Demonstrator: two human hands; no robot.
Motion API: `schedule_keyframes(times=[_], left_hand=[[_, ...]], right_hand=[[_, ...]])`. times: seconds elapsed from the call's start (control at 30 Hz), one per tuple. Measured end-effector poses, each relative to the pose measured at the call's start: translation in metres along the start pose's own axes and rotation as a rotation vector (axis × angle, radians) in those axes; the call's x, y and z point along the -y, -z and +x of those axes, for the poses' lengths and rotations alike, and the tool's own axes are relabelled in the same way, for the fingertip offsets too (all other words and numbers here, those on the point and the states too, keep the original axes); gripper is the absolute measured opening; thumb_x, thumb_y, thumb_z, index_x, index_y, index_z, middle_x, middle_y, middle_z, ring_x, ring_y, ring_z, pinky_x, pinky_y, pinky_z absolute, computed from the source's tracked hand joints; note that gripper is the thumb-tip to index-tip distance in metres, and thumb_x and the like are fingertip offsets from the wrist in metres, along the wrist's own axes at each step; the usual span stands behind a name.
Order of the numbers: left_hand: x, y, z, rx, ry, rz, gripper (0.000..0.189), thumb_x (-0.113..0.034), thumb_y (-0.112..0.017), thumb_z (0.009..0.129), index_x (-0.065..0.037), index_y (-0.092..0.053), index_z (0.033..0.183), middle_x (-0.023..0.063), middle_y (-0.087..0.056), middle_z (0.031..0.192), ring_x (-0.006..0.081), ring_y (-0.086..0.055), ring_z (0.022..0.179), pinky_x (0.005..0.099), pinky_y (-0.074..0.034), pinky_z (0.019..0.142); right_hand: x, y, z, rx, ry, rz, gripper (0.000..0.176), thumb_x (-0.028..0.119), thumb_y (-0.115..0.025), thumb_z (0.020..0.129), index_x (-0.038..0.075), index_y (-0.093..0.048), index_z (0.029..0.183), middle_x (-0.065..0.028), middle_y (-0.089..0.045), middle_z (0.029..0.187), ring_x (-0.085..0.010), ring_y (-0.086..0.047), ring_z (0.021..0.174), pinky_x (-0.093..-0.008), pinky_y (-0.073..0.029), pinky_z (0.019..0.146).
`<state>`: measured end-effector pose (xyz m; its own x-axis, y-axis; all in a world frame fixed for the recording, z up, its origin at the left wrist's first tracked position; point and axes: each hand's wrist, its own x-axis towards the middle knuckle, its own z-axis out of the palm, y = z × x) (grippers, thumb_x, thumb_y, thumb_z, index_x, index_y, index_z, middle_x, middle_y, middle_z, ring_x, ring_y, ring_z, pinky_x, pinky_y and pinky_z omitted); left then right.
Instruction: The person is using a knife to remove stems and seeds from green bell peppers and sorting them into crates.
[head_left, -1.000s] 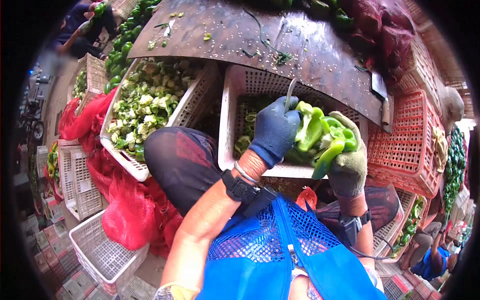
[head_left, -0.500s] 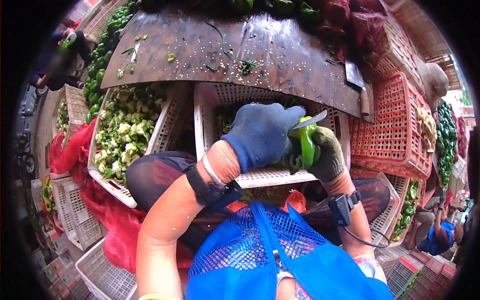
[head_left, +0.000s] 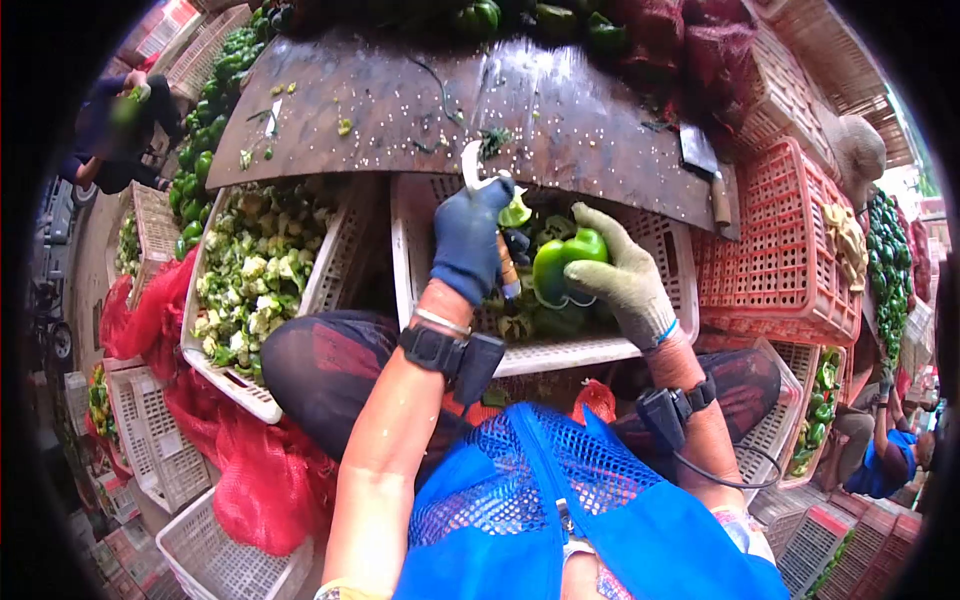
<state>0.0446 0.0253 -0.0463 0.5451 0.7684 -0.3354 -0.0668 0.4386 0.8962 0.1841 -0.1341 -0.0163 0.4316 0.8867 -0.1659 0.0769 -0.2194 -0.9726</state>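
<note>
Above the white crate [head_left: 575, 355], the left hand [head_left: 468, 240] has its blue-gloved fingers closed round a knife [head_left: 508, 268], the brown handle tilting down over the crate and the pale blade pointing toward its far side; perhaps that grip keeps the edge turned away from the other hand. A pale green piece [head_left: 515, 210] sits just beside those fingers; whether they pinch it cannot be told. The right hand [head_left: 625, 275] holds a green pepper [head_left: 570, 265] over the crate's opening, thumb pressed across its side and one finger lifted apart from it, the remaining fingers mostly hidden. Holding it there probably lets loose bits drop inside. The crate stands near the person's knees, likely for easy reach. A seed-strewn board [head_left: 370, 125] overhangs the crate's far rim, so its edge limits forward room, while a cleaver [head_left: 697, 148] lies on the board beyond the crate's right corner. To the crate's right a red crate [head_left: 770, 250] hems in that side; between the two hands a narrow gap opens over the crate.
</note>
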Motion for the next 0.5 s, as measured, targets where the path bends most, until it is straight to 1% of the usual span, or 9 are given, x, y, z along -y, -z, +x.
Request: schedule_keyframes(times=[0.07,0.1,0.13,0.2,0.27,0.3,0.33,0.4,0.5], left_hand=[[-0.011,0.003,-0.014,0.097,0.032,-0.184,0.042,-0.041,-0.061,0.101,0.000,-0.068,0.105,0.0102,-0.071,0.083,0.0175,-0.063,0.057,0.0331,-0.055,0.050],[-0.008,0.002,-0.017,0.167,-0.051,-0.189,0.049,-0.046,-0.061,0.100,0.001,-0.067,0.109,0.0102,-0.071,0.089,0.0192,-0.064,0.059,0.0343,-0.056,0.050],[-0.011,0.000,-0.024,0.259,-0.065,-0.178,0.042,-0.038,-0.065,0.100,0.002,-0.069,0.112,0.0087,-0.072,0.094,0.0151,-0.066,0.066,0.0308,-0.057,0.057],[-0.008,-0.015,-0.032,0.198,-0.460,0.179,0.024,-0.019,-0.072,0.094,0.000,-0.071,0.108,0.0071,-0.072,0.087,0.0114,-0.065,0.070,0.0296,-0.056,0.066],[-0.032,-0.022,-0.057,0.152,-0.346,0.177,0.026,-0.016,-0.077,0.090,0.001,-0.073,0.109,0.0039,-0.074,0.090,0.0096,-0.064,0.078,0.0286,-0.054,0.072],[-0.033,-0.016,-0.060,0.137,-0.317,0.275,0.028,-0.020,-0.078,0.088,0.001,-0.073,0.105,0.0062,-0.074,0.086,0.0116,-0.066,0.077,0.0314,-0.055,0.071],[-0.035,-0.011,-0.061,0.045,-0.527,0.521,0.027,-0.021,-0.080,0.084,0.000,-0.072,0.099,0.0118,-0.073,0.082,0.0195,-0.070,0.074,0.0348,-0.056,0.070],[-0.041,0.001,-0.068,-0.063,-0.696,0.733,0.028,-0.023,-0.082,0.081,-0.002,-0.071,0.096,0.0166,-0.070,0.081,0.0296,-0.071,0.074,0.0391,-0.056,0.068],[-0.051,0.027,-0.072,-0.135,-0.920,0.942,0.031,-0.021,-0.083,0.079,-0.003,-0.070,0.101,0.0180,-0.071,0.087,0.0325,-0.071,0.079,0.0390,-0.057,0.073]], right_hand=[[-0.005,0.015,0.007,-0.117,0.091,-0.533,0.072,0.032,-0.079,0.082,0.000,-0.055,0.142,-0.0121,-0.065,0.127,-0.0207,-0.060,0.119,-0.0320,-0.046,0.105],[-0.006,0.013,0.012,-0.107,0.095,-0.354,0.066,0.028,-0.081,0.083,0.000,-0.058,0.138,-0.0122,-0.065,0.124,-0.0187,-0.063,0.111,-0.0315,-0.050,0.099],[0.023,-0.003,0.007,-0.010,-0.063,0.007,0.057,0.020,-0.081,0.083,0.000,-0.062,0.133,-0.0075,-0.067,0.115,-0.0137,-0.064,0.099,-0.0291,-0.054,0.088],[0.040,-0.018,0.010,0.147,-0.119,0.216,0.044,0.014,-0.081,0.084,0.002,-0.067,0.124,-0.0007,-0.069,0.103,-0.0078,-0.062,0.085,-0.0262,-0.054,0.075],[0.037,-0.034,0.014,0.118,-0.056,0.219,0.023,0.015,-0.079,0.086,0.005,-0.071,0.105,0.0039,-0.069,0.090,-0.0051,-0.060,0.073,-0.0251,-0.051,0.062],[0.038,-0.037,0.013,0.141,-0.124,0.279,0.020,0.016,-0.079,0.086,0.006,-0.071,0.101,0.0036,-0.068,0.088,-0.0051,-0.060,0.072,-0.0251,-0.050,0.061],[0.039,-0.041,0.012,0.171,-0.200,0.337,0.018,0.016,-0.079,0.086,0.006,-0.071,0.098,0.0034,-0.068,0.085,-0.0050,-0.059,0.070,-0.0251,-0.050,0.060],[0.045,-0.053,0.011,0.189,-0.268,0.296,0.013,0.016,-0.079,0.086,0.008,-0.071,0.091,0.0024,-0.067,0.079,-0.0055,-0.058,0.067,-0.0248,-0.048,0.058],[0.041,-0.068,0.020,0.241,-0.187,-0.034,0.022,0.025,-0.075,0.085,0.006,-0.075,0.095,-0.0029,-0.071,0.079,-0.0141,-0.066,0.069,-0.0323,-0.053,0.065]])
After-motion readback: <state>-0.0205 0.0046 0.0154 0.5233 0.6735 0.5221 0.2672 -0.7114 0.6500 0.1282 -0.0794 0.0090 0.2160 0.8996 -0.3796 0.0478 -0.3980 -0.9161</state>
